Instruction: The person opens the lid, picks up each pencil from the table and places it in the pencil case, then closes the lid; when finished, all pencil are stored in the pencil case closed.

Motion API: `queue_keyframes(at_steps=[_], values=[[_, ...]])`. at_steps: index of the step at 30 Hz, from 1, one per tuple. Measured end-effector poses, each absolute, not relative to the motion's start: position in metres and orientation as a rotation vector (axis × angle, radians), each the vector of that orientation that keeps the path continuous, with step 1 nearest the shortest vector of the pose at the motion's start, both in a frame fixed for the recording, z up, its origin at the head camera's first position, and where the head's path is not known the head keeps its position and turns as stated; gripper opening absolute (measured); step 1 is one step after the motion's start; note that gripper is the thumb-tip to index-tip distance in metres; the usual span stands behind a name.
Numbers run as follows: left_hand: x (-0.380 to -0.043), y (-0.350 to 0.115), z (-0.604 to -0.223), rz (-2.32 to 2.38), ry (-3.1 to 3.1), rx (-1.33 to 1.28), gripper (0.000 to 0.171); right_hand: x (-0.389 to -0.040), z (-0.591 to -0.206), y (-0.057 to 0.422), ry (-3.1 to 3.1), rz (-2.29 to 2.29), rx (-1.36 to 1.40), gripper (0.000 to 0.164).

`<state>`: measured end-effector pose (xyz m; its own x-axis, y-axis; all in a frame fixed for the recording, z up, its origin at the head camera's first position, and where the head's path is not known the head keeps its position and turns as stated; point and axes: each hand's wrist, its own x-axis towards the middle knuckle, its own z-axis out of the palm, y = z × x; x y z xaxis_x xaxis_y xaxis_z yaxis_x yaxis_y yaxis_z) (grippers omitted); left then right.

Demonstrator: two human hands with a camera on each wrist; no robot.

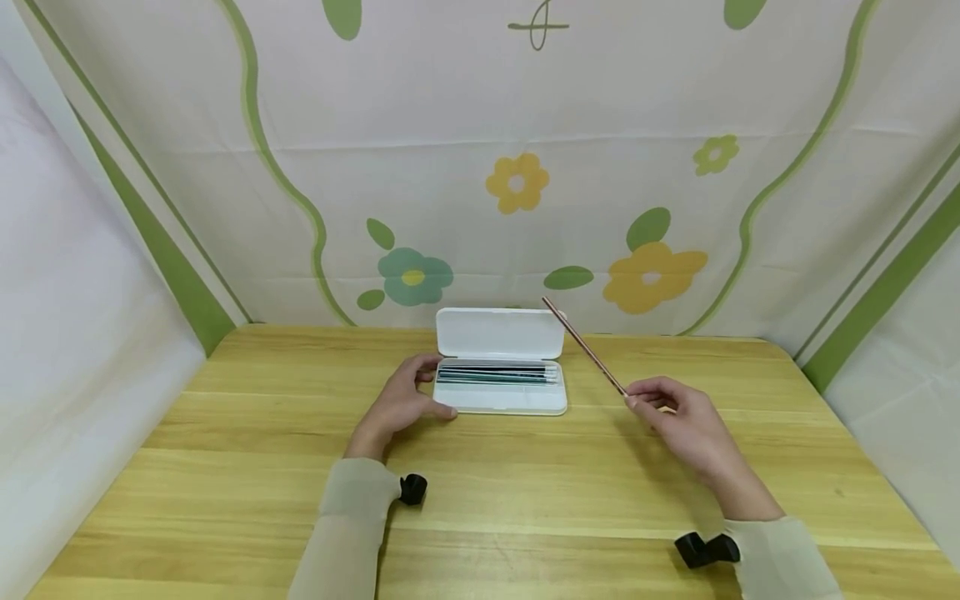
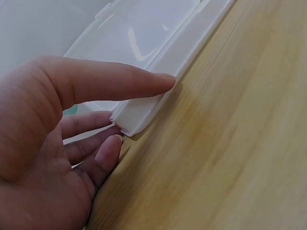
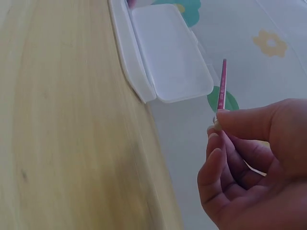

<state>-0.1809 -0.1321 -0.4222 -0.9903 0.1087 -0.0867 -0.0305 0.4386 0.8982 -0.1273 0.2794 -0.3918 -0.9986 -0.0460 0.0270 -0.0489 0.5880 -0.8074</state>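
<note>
A white pencil case [image 1: 500, 402] lies on the table with its lid [image 1: 500, 332] raised at the back. Several dark and green pencils [image 1: 495, 375] lie side by side in its rear part, white ends to the right. My left hand [image 1: 401, 400] holds the case's left end, thumb along the front edge and fingers at the end and back. To the right of the case, my right hand [image 1: 686, 421] pinches a dark red pencil [image 1: 585, 347] by one end between thumb and fingers. The pencil slants up and left above the table, its far tip in front of the lid's right edge.
The wooden table [image 1: 525, 517] reaches back to a pale cloth [image 1: 420, 108] printed with flowers and green bands. More cloth hangs at both sides. A small black camera [image 1: 413, 489] sits on the left wrist, and another black camera [image 1: 705, 550] on the right.
</note>
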Motion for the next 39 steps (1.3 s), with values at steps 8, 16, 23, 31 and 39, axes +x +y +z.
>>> queue_keyframes(at_steps=[8, 16, 23, 31, 39], values=[[-0.182, -0.128, -0.424, 1.604, 2.542, 0.099, 0.092, -0.133, -0.393, 0.273, -2.827, 1.336, 0.233, 0.022], [-0.181, -0.127, -0.423, 1.616, 2.557, 0.091, 0.093, -0.159, -0.380, 0.261, -2.873, 1.199, 0.320, 0.017], [-0.181, -0.125, -0.425, 1.625, 2.547, 0.079, 0.092, -0.184, -0.378, 0.249, -2.892, 1.195, 0.370, 0.016], [-0.180, -0.124, -0.425, 1.623, 2.547, 0.066, 0.091, -0.203, -0.390, 0.232, -2.933, 1.221, 0.352, 0.015], [-0.179, -0.124, -0.426, 1.622, 2.544, 0.064, 0.092, -0.210, -0.399, 0.220, -2.907, 1.299, 0.340, 0.013]])
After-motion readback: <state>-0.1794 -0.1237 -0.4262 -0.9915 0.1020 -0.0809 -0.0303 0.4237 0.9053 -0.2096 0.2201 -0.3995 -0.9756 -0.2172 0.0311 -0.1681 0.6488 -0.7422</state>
